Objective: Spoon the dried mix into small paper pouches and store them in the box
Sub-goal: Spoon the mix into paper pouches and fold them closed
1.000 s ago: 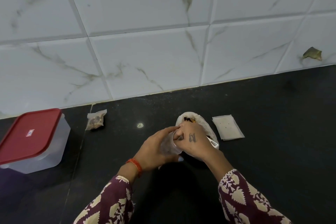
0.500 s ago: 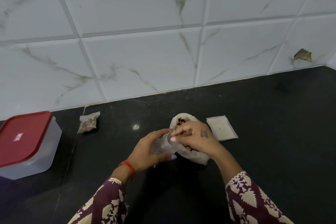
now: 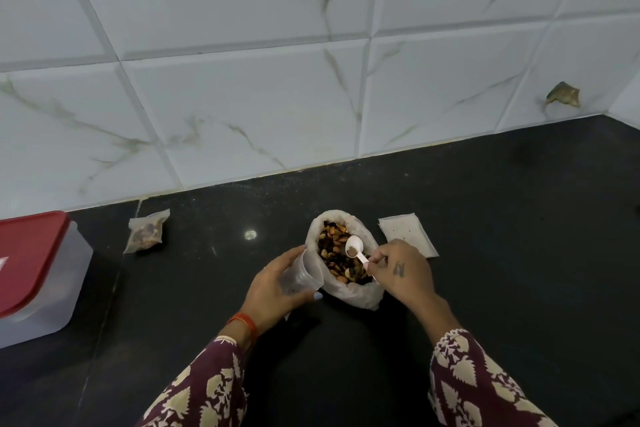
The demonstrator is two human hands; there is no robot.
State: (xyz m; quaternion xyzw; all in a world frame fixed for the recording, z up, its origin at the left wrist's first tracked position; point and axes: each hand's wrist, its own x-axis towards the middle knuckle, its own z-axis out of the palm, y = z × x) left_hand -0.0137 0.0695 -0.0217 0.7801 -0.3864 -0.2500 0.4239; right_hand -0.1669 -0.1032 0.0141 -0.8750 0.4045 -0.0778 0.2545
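Note:
An open white bag of dried mix stands on the black counter. My right hand pinches a small white spoon by its handle; the bowl holds a little mix and hovers over the bag's mouth. My left hand grips a small translucent cup, tilted with its mouth against the bag's left side. A filled pouch lies to the left near the wall. A flat empty paper pouch lies just right of the bag. The storage box with a red lid, closed, sits at the far left.
A white marbled tile wall rises behind the counter, with a brown scrap stuck on it at the right. Bare black counter stretches to the right of my hands and in front of them.
My right hand has drawn back from the cup's mouth to the right, and the spoon now shows above the open bag. My left hand still holds the cup beside the bag.

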